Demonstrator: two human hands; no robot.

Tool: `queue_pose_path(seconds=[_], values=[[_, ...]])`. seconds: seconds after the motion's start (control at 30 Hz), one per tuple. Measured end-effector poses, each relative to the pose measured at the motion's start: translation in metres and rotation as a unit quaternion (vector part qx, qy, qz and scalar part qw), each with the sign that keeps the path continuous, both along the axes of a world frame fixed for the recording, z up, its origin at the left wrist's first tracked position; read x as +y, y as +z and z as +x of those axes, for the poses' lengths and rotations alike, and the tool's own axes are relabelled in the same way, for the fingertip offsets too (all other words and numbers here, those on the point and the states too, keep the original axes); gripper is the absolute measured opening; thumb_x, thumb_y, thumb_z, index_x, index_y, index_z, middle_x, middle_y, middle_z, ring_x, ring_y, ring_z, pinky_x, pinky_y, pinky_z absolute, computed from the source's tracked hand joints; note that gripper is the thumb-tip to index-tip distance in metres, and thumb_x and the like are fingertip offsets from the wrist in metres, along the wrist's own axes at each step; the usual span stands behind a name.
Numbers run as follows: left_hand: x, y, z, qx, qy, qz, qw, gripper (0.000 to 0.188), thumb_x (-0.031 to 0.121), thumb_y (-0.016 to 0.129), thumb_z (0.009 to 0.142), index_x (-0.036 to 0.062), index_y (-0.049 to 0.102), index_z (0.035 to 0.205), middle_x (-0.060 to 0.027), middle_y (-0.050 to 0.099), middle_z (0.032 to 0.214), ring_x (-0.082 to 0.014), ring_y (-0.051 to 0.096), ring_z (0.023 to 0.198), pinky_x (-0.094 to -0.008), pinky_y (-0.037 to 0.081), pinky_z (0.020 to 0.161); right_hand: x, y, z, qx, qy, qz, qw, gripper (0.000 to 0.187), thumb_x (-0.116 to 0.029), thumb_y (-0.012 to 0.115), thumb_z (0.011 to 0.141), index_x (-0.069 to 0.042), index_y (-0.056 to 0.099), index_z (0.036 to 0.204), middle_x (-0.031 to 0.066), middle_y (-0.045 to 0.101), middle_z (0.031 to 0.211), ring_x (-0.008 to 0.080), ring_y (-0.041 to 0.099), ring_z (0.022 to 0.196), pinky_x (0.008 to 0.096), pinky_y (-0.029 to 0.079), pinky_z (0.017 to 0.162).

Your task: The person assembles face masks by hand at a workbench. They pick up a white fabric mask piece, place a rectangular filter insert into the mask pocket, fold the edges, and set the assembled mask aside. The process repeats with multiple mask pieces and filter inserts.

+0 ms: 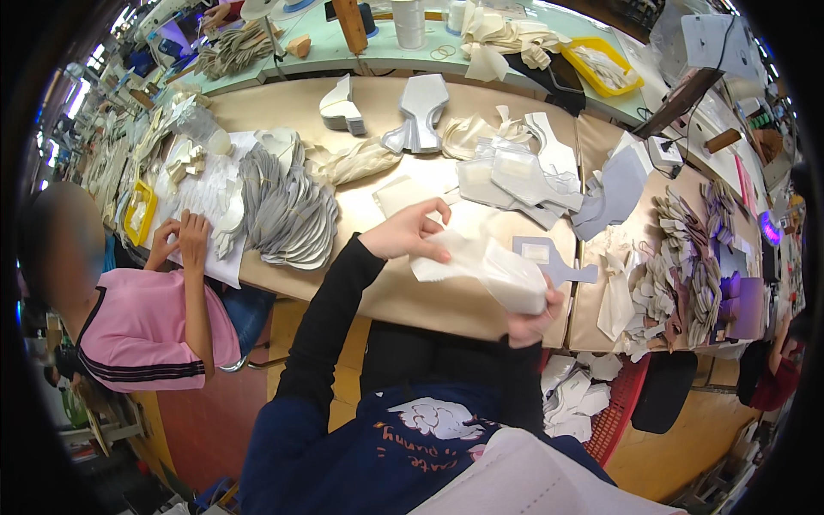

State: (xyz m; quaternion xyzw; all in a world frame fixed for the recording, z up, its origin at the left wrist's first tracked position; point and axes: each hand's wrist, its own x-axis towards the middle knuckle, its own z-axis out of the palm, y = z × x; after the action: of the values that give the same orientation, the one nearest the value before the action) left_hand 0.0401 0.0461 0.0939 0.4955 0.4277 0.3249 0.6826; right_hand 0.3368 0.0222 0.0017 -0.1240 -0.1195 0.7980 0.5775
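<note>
Above the near edge of the table, a stack of thin white cut pieces [512, 276] is held between my two hands. My right hand [534, 324] is closed around its right end. At the left end my left hand [402, 238] is closed on a loose white sheet [452, 256], thumb on top and index finger curled above. Whether that sheet is apart from the stack is hard to tell. Just beyond my right hand lies a grey flat shaped piece [558, 268] with a small pale patch on it.
Grey and white shaped stacks [419, 112] stand along the table's far side. A fanned grey pile [287, 206] lies left, near a co-worker in a pink shirt [159, 318]. Bundled strips [678, 292] cover the right. A red basket [620, 403] of white scraps stands below.
</note>
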Motion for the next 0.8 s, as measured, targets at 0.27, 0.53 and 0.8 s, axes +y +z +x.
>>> queue_pose_path(seconds=[0.27, 0.53, 0.8], values=[[-0.023, 0.038, 0.057, 0.055, -0.071, 0.095, 0.991, 0.055, 0.02, 0.089, 0.078, 0.0113, 0.035, 0.081, 0.004, 0.029, 0.079, -0.0104, 0.028, 0.073, -0.0285, 0.029, 0.061, -0.048, 0.03, 0.091, 0.007, -0.041, 0.002, 0.999, 0.048, -0.041, 0.061, 0.082, -0.005, 0.067, 0.112, 0.0151, 0.069, 0.12, 0.0358, 0.064, 0.116, 0.056, 0.045, 0.108], [-0.021, 0.007, 0.055, -0.008, 0.03, 0.05, 0.998, 0.038, 0.012, 0.086, 0.079, 0.009, 0.049, 0.089, 0.0036, 0.046, 0.082, -0.0069, 0.047, 0.08, -0.0249, 0.042, 0.074, -0.025, 0.037, 0.111, -0.353, -0.048, 0.032, 0.934, 0.024, -0.021, 0.055, 0.091, -0.001, 0.063, 0.101, 0.0116, 0.068, 0.106, 0.0224, 0.065, 0.097, 0.0401, 0.053, 0.089], [-0.073, -0.039, 0.084, 0.528, 0.135, 0.342, 0.766, 0.034, 0.011, 0.083, 0.072, 0.0123, 0.069, 0.103, -0.0048, 0.06, 0.134, -0.0331, 0.051, 0.129, -0.0458, 0.04, 0.105, -0.036, 0.051, 0.065, -0.591, 0.14, 0.026, 0.794, 0.036, -0.017, 0.067, 0.096, -0.007, 0.054, 0.128, 0.0073, 0.071, 0.103, 0.0077, 0.061, 0.072, 0.0212, 0.048, 0.061]])
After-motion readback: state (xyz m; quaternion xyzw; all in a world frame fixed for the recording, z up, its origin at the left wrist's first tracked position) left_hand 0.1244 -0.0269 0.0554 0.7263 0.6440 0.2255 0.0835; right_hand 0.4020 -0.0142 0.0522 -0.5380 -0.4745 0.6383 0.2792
